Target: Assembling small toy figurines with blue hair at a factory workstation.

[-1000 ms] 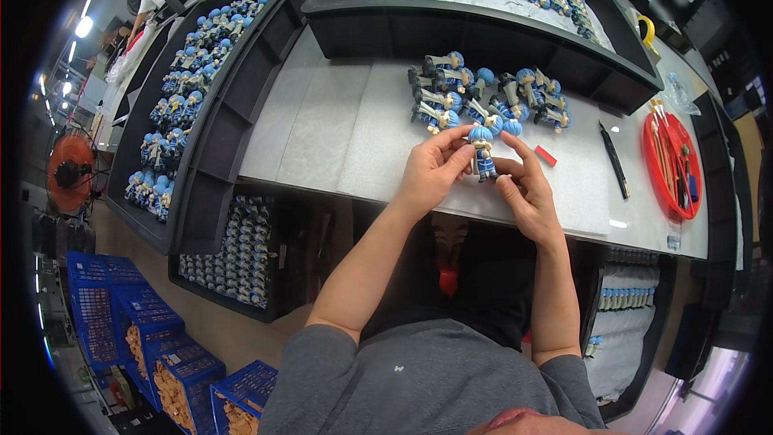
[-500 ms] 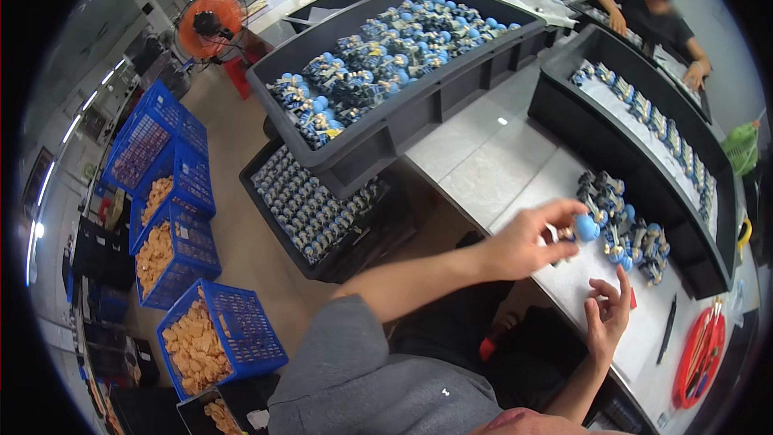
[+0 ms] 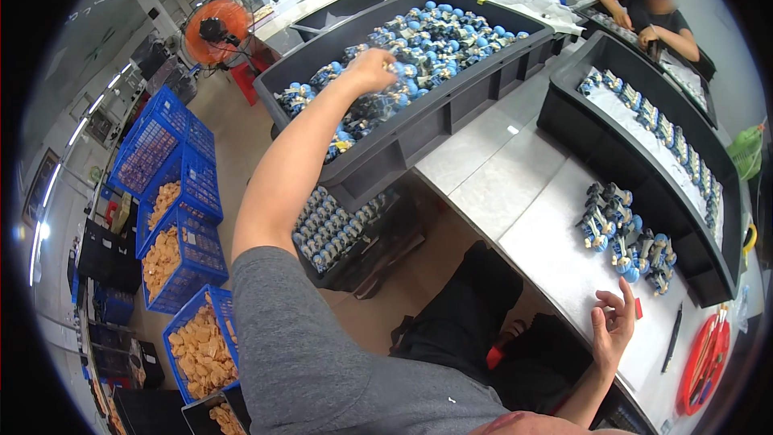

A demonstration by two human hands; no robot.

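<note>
My left hand [image 3: 370,71] is inside the large grey bin [image 3: 451,117], over a heap of small figurines [image 3: 451,40] with round blue heads. Its fingers curl around some blue-headed figurines [image 3: 396,84], which look smeared by motion. At the table's near edge, my right hand [image 3: 613,324] is empty, fingers apart and palm partly up. Just beyond its fingertips, a small cluster of the same figurines [image 3: 628,235] lies on the white tabletop. A small red piece [image 3: 638,308] sits beside that hand.
A black tray [image 3: 644,181] with rows of figurines on white sheets stands at right. Nearby are a black pen [image 3: 671,338] and a red tool dish [image 3: 703,366]. Blue crates [image 3: 189,250] with tan pieces and an orange fan [image 3: 216,28] stand left. Another person [image 3: 656,12] works at far right.
My left hand has moved from above the table cluster, where it held a blue-headed figurine, up and left into the grey bin. My right hand stays nearly in place.
</note>
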